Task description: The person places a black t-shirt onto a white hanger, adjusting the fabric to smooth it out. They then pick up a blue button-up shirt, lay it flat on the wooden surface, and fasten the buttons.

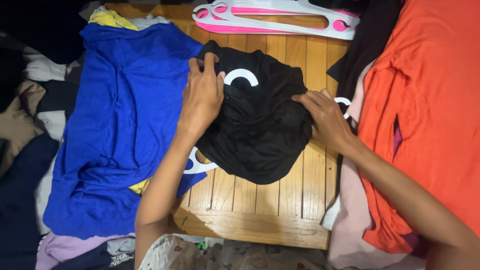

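A person worked a black garment [257,130] over a white hanger [241,76] on a slatted wooden table [260,205], the hanger's hook showing through the neck opening and its ends poking out at the lower left and at the right. The left hand [202,95] pinched the cloth at the collar beside the hook, fingers closed on the fabric; the right hand [325,117] pressed down and gripped the garment's right edge over the hanger's shoulder. The garment lay bunched in the middle of the table, between a blue shirt [120,125] on the left and an orange cloth [430,110] on the right. More pink-and-white hangers [280,17] lay at the table's far edge. To seat the garment well, it seemed wise to keep the collar pinned at the hook while drawing each shoulder seam out to the hanger's tips, then smoothing the bunched fabric flat.
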